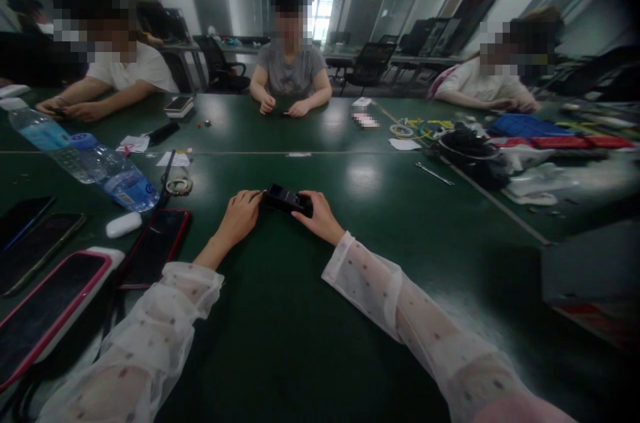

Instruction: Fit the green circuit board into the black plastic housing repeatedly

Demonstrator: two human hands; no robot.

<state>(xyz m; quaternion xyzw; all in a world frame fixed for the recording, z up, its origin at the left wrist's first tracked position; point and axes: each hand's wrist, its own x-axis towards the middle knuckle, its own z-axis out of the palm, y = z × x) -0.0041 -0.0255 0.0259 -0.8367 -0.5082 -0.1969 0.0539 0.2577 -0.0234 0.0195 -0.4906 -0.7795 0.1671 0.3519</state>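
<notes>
A small black oblong device, with a darker square panel at its left end, is held just above or on the green table; I cannot tell which. My right hand is closed around its right end, thumb on the near side and fingers over the top. At the other end, my left hand has its fingers bent and pressed together, fingertips against the device's left edge. The left thumb is mostly hidden. Sheer white dotted sleeves cover both my forearms.
Left of my arm lie a red-edged phone, a pink-framed phone, a white earbud case and water bottles. A wrench, tangled cables and a grey box are rightward. Three people sit across the table.
</notes>
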